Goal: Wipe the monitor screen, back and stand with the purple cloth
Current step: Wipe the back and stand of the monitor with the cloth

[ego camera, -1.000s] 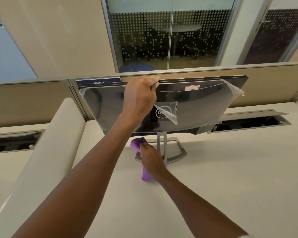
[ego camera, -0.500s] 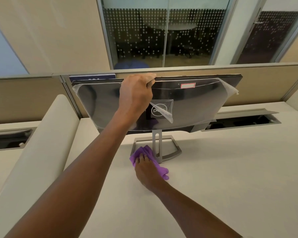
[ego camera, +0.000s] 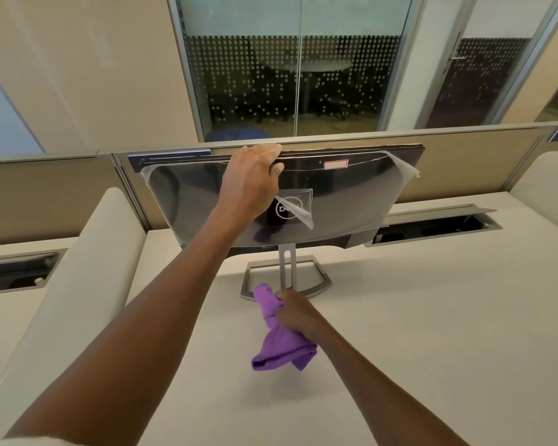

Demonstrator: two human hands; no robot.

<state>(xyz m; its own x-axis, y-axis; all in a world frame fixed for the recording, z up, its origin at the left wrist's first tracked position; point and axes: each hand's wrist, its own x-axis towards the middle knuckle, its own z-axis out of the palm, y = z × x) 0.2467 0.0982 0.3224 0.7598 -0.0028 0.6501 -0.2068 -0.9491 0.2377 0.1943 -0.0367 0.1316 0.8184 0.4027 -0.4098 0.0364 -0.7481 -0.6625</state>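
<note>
Below stand (ego camera: 285, 278): purple cloth (ego camera: 279, 344) bunched (in right hand (ego camera: 295, 313)).

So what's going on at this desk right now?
A person is cleaning a monitor that has its back toward them, with plastic film partly peeled off it. The left hand grips the monitor's top edge to steady it. The right hand holds a bunched purple cloth just in front of the stand, low over the desk.
</note>
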